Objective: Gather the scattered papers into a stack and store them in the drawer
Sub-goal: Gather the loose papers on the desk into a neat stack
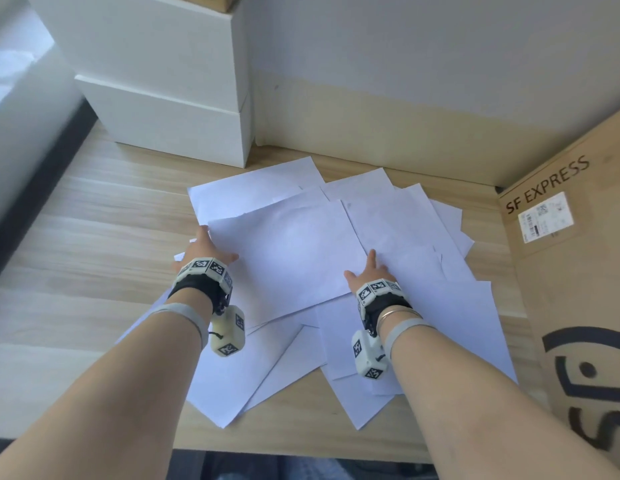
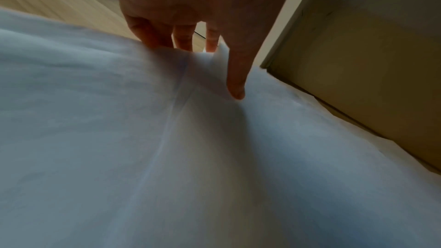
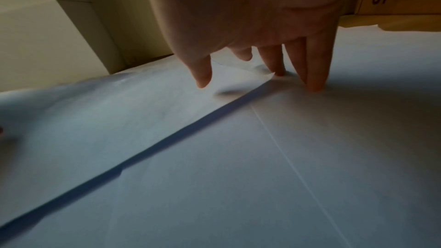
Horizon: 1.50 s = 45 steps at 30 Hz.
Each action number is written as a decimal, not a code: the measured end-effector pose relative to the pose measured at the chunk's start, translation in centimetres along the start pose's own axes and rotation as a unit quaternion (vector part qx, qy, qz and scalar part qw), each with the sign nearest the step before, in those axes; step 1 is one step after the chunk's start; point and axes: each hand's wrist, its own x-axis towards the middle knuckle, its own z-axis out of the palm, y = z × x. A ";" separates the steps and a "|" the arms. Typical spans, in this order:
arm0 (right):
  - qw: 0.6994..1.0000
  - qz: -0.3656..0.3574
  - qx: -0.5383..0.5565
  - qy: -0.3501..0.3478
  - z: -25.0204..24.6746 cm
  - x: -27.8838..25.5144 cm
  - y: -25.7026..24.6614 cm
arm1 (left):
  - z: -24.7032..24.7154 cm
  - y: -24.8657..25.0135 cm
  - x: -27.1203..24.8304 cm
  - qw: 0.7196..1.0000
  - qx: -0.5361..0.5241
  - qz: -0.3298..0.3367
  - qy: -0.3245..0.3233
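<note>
Several white paper sheets lie fanned and overlapping on the wooden desk. The top sheet sits in the middle. My left hand holds its left edge; in the left wrist view the thumb lies on top and the fingers reach behind the raised edge. My right hand is at the sheet's right edge, with straight fingers pressing their tips on the papers. No drawer is in view.
A stack of white boxes stands at the back left against the wall. A large cardboard box marked SF EXPRESS closes off the right side. Bare desk lies to the left of the papers, and the desk's front edge runs near my arms.
</note>
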 end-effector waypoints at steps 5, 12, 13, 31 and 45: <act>0.997 -0.078 -0.012 0.014 -0.5 -0.7 0.0 | 0.2 0.3 -0.8 0.994 -0.099 0.027 0.038; 0.997 -0.072 0.029 -0.008 0.0 -0.3 0.7 | -1.9 -0.2 -0.2 0.977 -0.192 0.038 0.082; 0.997 -0.076 0.032 -0.004 0.1 -0.4 0.8 | -2.1 -0.2 -0.1 0.978 -0.191 0.032 0.075; 0.998 -0.017 0.042 0.053 -0.5 0.3 -1.3 | -2.7 -0.2 0.7 0.994 0.041 0.039 -0.094; 0.991 0.014 0.123 0.047 0.1 0.0 -1.5 | -1.4 1.4 0.8 0.987 0.111 0.043 -0.105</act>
